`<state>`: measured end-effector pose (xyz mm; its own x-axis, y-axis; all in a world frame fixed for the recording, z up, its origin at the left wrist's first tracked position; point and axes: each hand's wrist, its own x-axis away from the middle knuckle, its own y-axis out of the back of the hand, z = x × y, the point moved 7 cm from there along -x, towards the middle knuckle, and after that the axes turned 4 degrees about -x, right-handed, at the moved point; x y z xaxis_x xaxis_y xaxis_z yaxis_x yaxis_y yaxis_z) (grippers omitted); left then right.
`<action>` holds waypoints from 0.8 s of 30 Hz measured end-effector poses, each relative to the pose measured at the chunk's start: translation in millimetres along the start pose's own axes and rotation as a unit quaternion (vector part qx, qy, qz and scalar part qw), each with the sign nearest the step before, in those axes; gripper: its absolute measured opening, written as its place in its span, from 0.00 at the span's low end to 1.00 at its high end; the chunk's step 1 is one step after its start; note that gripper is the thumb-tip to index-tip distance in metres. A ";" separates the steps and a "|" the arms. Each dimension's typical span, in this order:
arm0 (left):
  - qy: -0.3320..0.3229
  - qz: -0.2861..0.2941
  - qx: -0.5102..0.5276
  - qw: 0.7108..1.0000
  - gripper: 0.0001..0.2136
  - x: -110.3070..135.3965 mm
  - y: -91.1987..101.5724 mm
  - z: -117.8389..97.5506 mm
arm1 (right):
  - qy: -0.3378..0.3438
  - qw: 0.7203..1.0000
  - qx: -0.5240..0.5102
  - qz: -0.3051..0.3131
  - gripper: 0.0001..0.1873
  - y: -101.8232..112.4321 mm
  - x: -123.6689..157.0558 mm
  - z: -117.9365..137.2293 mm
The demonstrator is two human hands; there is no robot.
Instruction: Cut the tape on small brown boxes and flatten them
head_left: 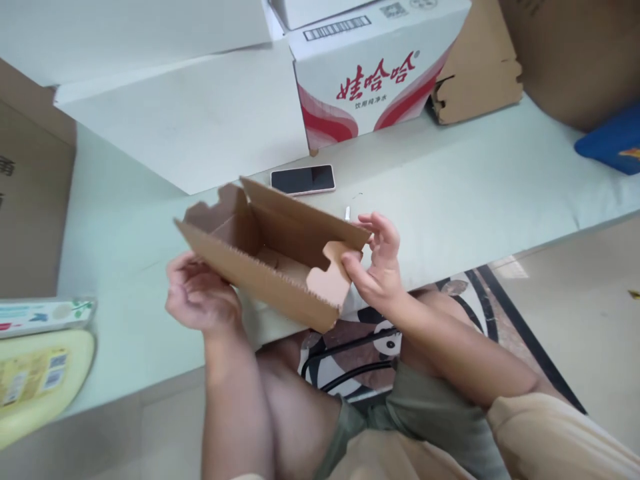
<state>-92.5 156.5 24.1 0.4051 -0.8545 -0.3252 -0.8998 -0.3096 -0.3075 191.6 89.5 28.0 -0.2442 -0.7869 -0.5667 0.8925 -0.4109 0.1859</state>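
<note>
A brown cardboard box, open at the top, is held tilted between my two hands over the front of the table. Its end wall on the right has a notched, wavy edge. My left hand is curled against the near long side and under the left end, with its fingertips partly hidden. At the right end, my right hand grips the notched wall and corner, thumb on the near face and fingers behind. Little can be seen inside the box apart from bare cardboard.
A phone lies on the pale green tabletop, near a small silvery piece. Behind stand a large white box, a red-and-white carton and a brown carton. A yellow bottle lies at left.
</note>
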 end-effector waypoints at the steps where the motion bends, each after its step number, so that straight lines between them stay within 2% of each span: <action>1: -0.018 0.001 -0.001 1.000 0.16 0.0 1.6 -2.8 | -0.017 0.999 -0.029 0.008 0.36 -2.2 0.6 -2.1; 3: -0.061 0.014 0.004 0.998 0.19 -1.2 4.0 -10.0 | -0.040 0.996 -0.073 0.042 0.33 -8.3 0.2 -3.3; 5: -0.105 0.022 0.023 0.994 0.22 -1.3 7.6 -18.2 | -0.036 0.991 -0.102 0.085 0.23 -13.8 -1.0 0.2; 8: -0.145 -0.004 0.018 0.989 0.18 2.9 18.5 -25.2 | -0.030 0.983 -0.130 0.122 0.13 -17.6 -0.6 4.3; 11: -0.175 -0.002 -0.056 0.983 0.15 9.6 25.4 -26.9 | -0.048 0.980 -0.147 0.127 0.12 -18.3 3.2 2.9; 14: -0.203 0.035 -0.109 0.973 0.23 14.7 25.6 -28.7 | -0.049 0.976 -0.168 0.127 0.12 -19.3 7.7 4.8; 17: -0.176 0.036 -0.145 0.973 0.25 16.9 25.7 -28.7 | -0.040 0.973 -0.187 0.131 0.14 -20.3 11.4 9.0; 21: -0.102 0.021 -0.167 0.981 0.18 20.0 26.1 -24.4 | -0.022 0.967 -0.202 0.150 0.16 -20.1 17.1 10.2; 24: -0.108 0.035 -0.171 0.979 0.17 22.0 28.5 -26.0 | -0.005 0.954 -0.233 0.190 0.18 -21.3 22.1 10.4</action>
<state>-113.5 118.0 31.5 0.3329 -0.7811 -0.5283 -0.9131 -0.4069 0.0264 163.2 76.1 19.9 0.1298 -0.8433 -0.5215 0.9882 0.1529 -0.0013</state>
